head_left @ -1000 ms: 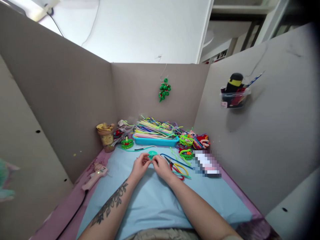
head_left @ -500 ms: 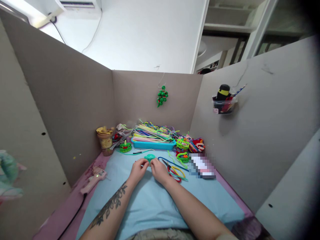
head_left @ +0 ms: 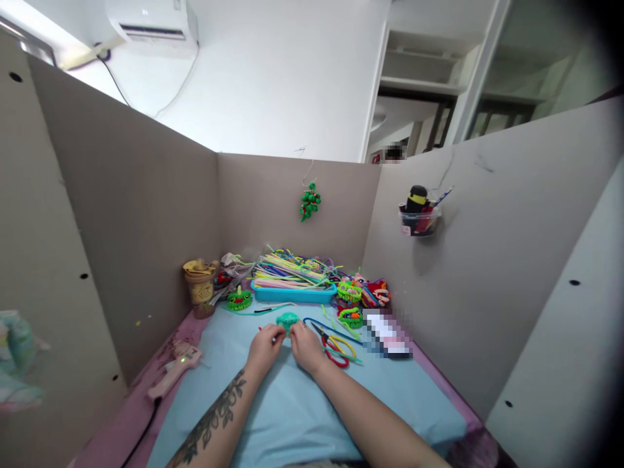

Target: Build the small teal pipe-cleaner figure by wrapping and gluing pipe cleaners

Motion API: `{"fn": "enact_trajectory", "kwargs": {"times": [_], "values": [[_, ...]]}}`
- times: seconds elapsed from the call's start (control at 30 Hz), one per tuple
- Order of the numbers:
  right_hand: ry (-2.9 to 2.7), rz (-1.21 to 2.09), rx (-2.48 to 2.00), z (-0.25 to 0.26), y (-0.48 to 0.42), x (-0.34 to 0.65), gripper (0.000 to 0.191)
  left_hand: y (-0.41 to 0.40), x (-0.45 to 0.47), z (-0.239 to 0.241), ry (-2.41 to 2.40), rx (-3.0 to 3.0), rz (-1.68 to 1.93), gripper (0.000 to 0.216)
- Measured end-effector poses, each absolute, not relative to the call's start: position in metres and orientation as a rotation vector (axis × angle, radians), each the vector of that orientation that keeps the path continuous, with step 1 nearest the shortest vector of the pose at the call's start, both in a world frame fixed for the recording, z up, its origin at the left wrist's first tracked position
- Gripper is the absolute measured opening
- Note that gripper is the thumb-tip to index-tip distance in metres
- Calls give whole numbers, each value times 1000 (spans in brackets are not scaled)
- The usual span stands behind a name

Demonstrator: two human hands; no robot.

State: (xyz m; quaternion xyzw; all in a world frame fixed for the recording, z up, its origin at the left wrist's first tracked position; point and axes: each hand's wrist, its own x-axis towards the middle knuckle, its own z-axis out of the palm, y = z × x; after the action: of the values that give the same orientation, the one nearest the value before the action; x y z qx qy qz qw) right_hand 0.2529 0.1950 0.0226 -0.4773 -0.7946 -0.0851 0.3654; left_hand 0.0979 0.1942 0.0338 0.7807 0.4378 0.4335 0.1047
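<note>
Turquoise, rounded, fuzzy piece (head_left: 287,320), one in number, sits just beyond our fingertips, above the pale blue cloth (head_left: 292,416). Our left hand (head_left: 266,344) and our right hand (head_left: 307,344) meet at its near edge, thumbs and fingers drawn together; the fingers hide that edge, so we cannot tell which of them clamps it.

Right of the grip the surroundings crowd closest. Beside our right hand we have one dark blue fuzzy stem (head_left: 334,331) and a set of looped red and yellow handles (head_left: 337,359), whether of one tool or two we cannot tell, with a teal strip (head_left: 351,357) across them. Farther right lies one dark-edged phone (head_left: 390,335), its screen blurred.

Green fuzzy animal-like figures number three: one (head_left: 238,299) beyond and left of the grip, two (head_left: 350,305) beyond and right, one behind the other. Next to that pair we see a red, multicoloured fuzzy bundle (head_left: 377,294).

Straight beyond the grip stands one bright blue plastic tray (head_left: 295,295) under a heap of multicoloured fuzzy stems (head_left: 292,268), too many to count. Far left of it is one brown patterned cup (head_left: 201,286). Nearer us, left of our left hand, lies one pink glue gun (head_left: 173,377) with a black cord.
</note>
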Motion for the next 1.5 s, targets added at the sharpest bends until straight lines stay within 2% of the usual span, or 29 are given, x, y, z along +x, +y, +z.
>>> {"fn": "enact_trajectory", "kwargs": {"times": [0.47, 0.87, 1.5], "values": [[-2014, -146, -1178, 22, 197, 254, 14, 191, 101, 37, 1397, 2366, 1283, 18], [-1976, 81, -1130, 29, 194, 262, 15, 191, 107, 39, 1398, 2360, 1240, 17], [-1700, 394, -994, 43, 189, 263, 11, 196, 111, 42, 1292, 1913, 1386, 20]]}}
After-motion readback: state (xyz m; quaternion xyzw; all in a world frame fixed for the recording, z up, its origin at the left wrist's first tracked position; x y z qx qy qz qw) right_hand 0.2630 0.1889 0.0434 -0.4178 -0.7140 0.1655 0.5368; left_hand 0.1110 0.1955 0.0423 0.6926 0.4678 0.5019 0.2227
